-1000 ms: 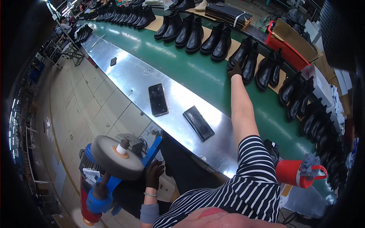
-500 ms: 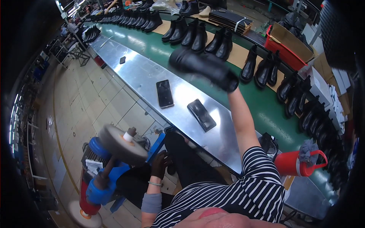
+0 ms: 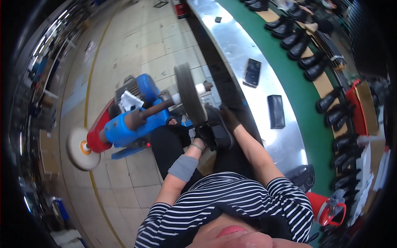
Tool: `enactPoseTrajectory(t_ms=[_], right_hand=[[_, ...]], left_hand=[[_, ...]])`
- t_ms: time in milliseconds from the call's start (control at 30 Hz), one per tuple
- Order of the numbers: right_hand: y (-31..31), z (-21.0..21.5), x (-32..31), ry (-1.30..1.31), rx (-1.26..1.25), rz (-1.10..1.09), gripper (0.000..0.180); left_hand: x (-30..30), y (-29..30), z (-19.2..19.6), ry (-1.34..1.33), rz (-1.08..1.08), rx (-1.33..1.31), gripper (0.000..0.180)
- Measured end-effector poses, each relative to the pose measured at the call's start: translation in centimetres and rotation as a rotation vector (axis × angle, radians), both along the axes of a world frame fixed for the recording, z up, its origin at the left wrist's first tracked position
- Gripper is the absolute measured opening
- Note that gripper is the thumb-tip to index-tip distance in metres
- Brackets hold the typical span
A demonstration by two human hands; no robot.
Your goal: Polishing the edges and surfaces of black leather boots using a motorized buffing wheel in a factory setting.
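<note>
A black boot (image 3: 218, 133) rests in my lap, pressed against the dark buffing wheel (image 3: 189, 94) of a blue and red polishing machine (image 3: 131, 120). My left hand (image 3: 202, 139), in a dark glove with a grey sleeve cuff on the forearm, grips the boot's near side. My right hand (image 3: 228, 118), also in a dark glove, holds the boot's far side, just right of the wheel. The boot is partly hidden by both hands.
A pale second wheel (image 3: 78, 149) sits at the machine's left end. To my right runs a metal shelf (image 3: 244, 45) carrying two dark phones (image 3: 252, 72) (image 3: 276, 110), then a green conveyor (image 3: 304, 97) with several black boots (image 3: 291, 39). A red jug (image 3: 326, 206) stands lower right.
My right hand took a black boot off the conveyor and brought it down to the wheel. My left hand has joined it on the boot. My head has turned down and left.
</note>
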State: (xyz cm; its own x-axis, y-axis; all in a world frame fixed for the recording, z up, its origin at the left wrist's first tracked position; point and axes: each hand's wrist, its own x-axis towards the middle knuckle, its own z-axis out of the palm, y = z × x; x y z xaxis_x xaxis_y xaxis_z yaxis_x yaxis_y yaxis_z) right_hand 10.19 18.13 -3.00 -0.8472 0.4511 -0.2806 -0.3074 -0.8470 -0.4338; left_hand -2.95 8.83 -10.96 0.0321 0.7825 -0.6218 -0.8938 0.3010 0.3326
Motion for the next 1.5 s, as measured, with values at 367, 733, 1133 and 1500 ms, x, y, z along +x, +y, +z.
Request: enactPoseTrajectory(t_ms=[367,733,1133,1500], right_hand=[[-1.0,2.4,-6.2,0.025,-0.108,0.214,0.077],[-0.1,0.3,-6.0,-0.006,-0.065,0.280,0.075],[-1.3,3.7,-1.4,0.157,-0.039,0.119,0.083],[0.6,2.5,-5.6,0.137,-0.013,0.168,0.091]], left_hand=[[-5.8,-3.2,2.9,-0.326,0.167,0.185,0.058],[-3.8,-3.7,6.8,-0.526,0.410,0.530,0.052],[-2.5,-2.2,6.0,0.356,0.199,0.075,0.045],[-6.2,-1.0,1.1,-0.242,0.124,0.513,0.044]])
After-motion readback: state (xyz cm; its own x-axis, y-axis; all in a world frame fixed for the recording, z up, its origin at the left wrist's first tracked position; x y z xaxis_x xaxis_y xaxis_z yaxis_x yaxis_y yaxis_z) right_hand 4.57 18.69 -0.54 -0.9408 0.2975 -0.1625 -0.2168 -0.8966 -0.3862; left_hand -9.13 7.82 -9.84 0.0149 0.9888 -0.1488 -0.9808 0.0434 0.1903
